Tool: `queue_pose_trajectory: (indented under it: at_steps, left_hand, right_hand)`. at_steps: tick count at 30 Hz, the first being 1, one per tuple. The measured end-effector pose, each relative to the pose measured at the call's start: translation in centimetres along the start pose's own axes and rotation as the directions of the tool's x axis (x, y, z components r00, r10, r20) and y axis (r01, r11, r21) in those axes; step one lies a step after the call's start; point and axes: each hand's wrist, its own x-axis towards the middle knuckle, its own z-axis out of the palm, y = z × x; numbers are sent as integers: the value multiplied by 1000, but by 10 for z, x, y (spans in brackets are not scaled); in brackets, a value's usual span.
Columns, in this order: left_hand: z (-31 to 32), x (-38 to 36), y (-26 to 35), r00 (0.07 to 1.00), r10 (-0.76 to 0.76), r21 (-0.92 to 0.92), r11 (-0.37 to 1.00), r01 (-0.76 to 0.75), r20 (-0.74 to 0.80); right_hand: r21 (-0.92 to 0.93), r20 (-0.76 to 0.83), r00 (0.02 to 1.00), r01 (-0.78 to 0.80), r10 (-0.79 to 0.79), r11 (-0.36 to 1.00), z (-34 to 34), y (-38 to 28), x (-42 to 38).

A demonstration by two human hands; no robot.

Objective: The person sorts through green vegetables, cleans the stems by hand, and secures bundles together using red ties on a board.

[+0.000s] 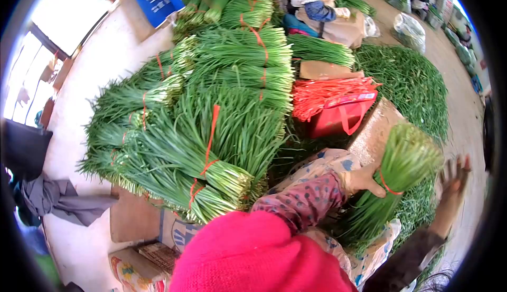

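My left hand (pixel 364 180), in a dotted maroon sleeve, is closed around a bundle of garlic chives (pixel 406 152). The bundle tilts over my lap, pale stem ends up and to the right, leaves hanging down. A thin red-orange tie (pixel 388 186) circles its middle beside my thumb. Just right of the stem ends, my right hand (pixel 453 181) is raised with its fingers spread and holds nothing. A bright pink knitted cloth (pixel 259 255) covers the bottom middle of the view. Left of my arm, tied chive bundles (pixel 227 178) lie in a large stack.
Many red ties (pixel 327 94) lie by a red bag (pixel 343 115) ahead of me. Loose chives (pixel 404 80) form a heap on the right. Another person (pixel 317 1) sits beyond the stack. A plastic bag (pixel 409 32) stands on the floor; a cardboard box (pixel 129 215) is at left.
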Motion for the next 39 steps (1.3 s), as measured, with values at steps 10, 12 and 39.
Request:
queue_pose_trajectory:
  at_steps: [10,12,39]
  left_hand:
    - [65,20,-3,969,240,-83,969,-235,59]
    - [70,31,-11,954,296,18,955,-296,-39]
    - [-44,-242,311,942,319,301,-892,336,-107]
  right_hand:
    - [-331,-205,896,315,-394,890,104,-34,-30]
    - [-364,-85,911,349,-404,863,89,-43,-16]
    - [22,-512,816,-299,268,954,-149,91,-86]
